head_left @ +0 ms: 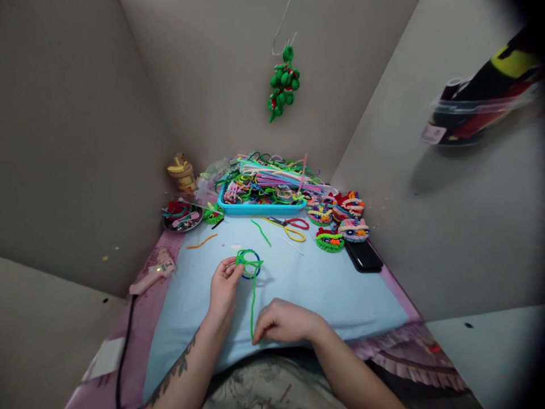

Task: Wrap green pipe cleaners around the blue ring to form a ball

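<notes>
Patterned clothing [255, 392] lies nearest, just below the right hand [285, 322], whose fingers are together on the tail of a green pipe cleaner [254, 304]. Ahead of those fingers, the left hand [225, 281] clamps thumb and fingertips on a green-crossed blue ring [259, 270] — scissors [293, 229] lie beyond its fingertips, a pink hot-glue gun [150, 278] to their left.

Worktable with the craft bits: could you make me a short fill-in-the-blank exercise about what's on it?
The left hand holds a dark ____ ring. From it, a ____ strand runs down to the right hand. The scissors have one red handle and one ____ handle. The glue gun lies on the picture's ____ side.

Missing words: blue; green; yellow; left.
</notes>
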A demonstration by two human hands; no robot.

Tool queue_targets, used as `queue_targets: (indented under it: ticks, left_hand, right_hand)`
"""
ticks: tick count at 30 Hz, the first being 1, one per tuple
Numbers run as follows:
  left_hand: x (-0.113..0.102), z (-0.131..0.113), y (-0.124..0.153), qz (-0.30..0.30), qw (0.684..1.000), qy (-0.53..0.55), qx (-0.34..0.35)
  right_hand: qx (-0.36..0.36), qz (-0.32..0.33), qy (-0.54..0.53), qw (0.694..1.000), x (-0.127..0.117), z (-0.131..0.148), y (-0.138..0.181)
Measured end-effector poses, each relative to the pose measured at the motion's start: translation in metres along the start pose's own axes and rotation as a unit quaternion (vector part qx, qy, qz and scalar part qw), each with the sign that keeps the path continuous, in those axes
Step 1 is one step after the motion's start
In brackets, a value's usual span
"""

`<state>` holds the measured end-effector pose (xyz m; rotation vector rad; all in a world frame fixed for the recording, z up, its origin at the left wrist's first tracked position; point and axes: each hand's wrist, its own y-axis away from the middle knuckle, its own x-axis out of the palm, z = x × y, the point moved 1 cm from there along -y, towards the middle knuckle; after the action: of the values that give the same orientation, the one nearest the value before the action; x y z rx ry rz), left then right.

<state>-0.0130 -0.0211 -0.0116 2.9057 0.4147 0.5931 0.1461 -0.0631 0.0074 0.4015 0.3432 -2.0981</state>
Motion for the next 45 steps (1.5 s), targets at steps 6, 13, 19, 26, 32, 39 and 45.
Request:
queue_targets:
  ticks: [6,13,19,26,32,39,45]
  left_hand:
    - [-0.002,-0.002,-0.002,-0.013,1.0,-0.022,0.015]
    - [0.007,0.002,0.01,0.042,0.998,-0.038,0.004]
    - [0.008,0.0,0.015,0.065,0.996,-0.053,-0.003]
    - [0.011,-0.001,0.017,0.068,0.996,-0.061,-0.003]
    - [0.011,0.001,0.018,0.074,0.995,-0.065,-0.003]
    - [0.011,0.002,0.016,0.086,0.993,-0.08,0.007]
    - [0.011,0.0,0.013,0.108,0.981,-0.152,0.056]
  right_hand:
    - [0.055,-0.298,0.061,0.951,-0.025,-0.007,-0.004]
    - [0.058,-0.505,0.177,0.843,-0.021,-0.01,-0.027]
    - [0.047,-0.531,0.22,0.817,-0.016,-0.005,-0.029]
    - [0.036,-0.535,0.211,0.818,-0.015,-0.003,-0.028]
    - [0.047,-0.531,0.142,0.834,-0.014,-0.009,-0.029]
    - [0.1,-0.551,0.017,0.829,-0.011,-0.017,-0.032]
    - [0.12,-0.557,0.025,0.821,-0.01,-0.017,-0.034]
